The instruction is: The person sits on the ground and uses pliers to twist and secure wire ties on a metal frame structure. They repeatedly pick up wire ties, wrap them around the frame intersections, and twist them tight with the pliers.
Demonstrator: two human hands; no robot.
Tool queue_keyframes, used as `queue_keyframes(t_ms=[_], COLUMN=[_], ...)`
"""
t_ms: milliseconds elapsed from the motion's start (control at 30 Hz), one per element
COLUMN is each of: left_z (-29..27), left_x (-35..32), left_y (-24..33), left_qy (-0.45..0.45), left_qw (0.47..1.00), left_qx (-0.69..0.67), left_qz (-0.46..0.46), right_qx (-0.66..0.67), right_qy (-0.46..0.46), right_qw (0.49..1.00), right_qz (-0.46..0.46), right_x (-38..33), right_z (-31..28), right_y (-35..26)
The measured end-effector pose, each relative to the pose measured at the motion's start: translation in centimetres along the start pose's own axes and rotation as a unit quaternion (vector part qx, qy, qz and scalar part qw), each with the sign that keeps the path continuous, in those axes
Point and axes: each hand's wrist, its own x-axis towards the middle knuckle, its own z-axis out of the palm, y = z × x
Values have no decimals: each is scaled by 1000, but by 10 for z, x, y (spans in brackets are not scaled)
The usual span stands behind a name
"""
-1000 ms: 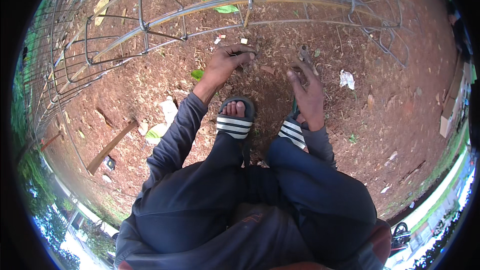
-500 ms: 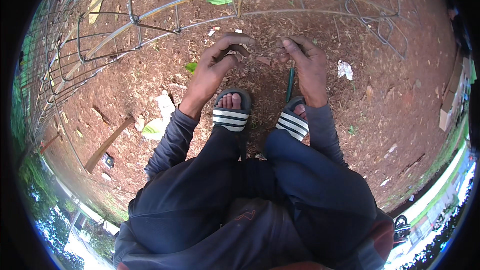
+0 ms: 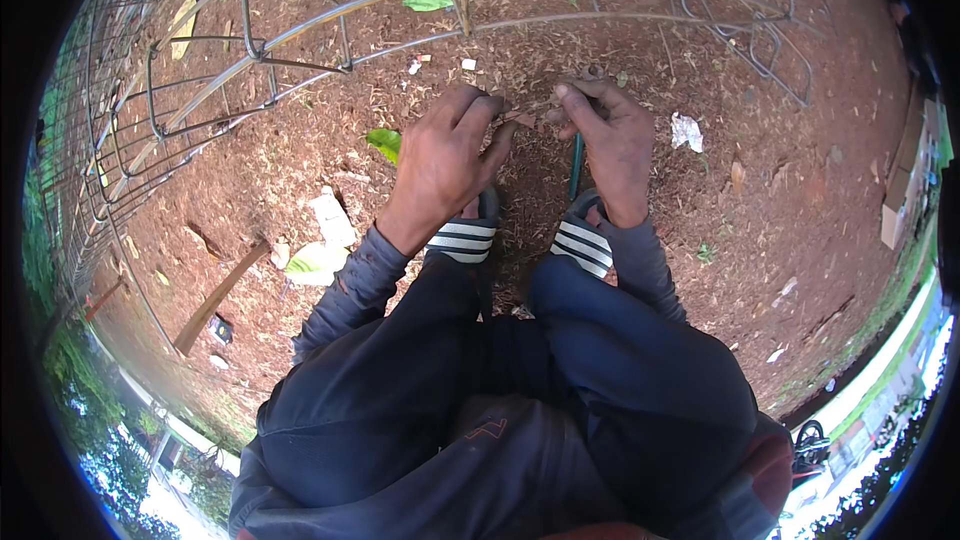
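My left hand (image 3: pixel 445 160) is above my left sandal, its back turned up and its fingers curled in toward the right hand. Whatever its fingertips hold, if anything, is hidden or too thin to make out. Facing it, my right hand (image 3: pixel 608 140) has thumb and fingers pinched together around something too small to name. A small reddish-brown strip (image 3: pixel 522 118) shows between the two hands; whether it is held or lies on the soil I cannot tell. Below the right hand a slim dark green rod-like thing (image 3: pixel 576 165) points down to the right sandal, its upper end hidden by the hand.
Ahead, a cage of bent steel bars (image 3: pixel 350 5) curves from the far left to the right. Crumpled white paper (image 3: pixel 686 132), a white scrap (image 3: pixel 332 218), green leaves (image 3: pixel 428 0) and a wooden stick (image 3: pixel 222 298) lie on the reddish soil. Cardboard (image 3: pixel 897 205) stands far right.
My left hand has turned so its back faces up, and its fingers have curled down and in toward the right hand. The right hand stays pinched, almost in place.
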Motion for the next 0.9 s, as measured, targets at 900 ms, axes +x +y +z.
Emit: queue_keyframes(t_ms=[900], left_z=[-40], left_x=[-17], left_y=[18], left_qy=[25], left_qw=[995], left_qx=[-73], left_qz=[-64], right_qx=[-68], right_qy=[123], right_qw=[980], right_qz=[-140], right_x=[1], right_z=[-39], right_y=[-3])
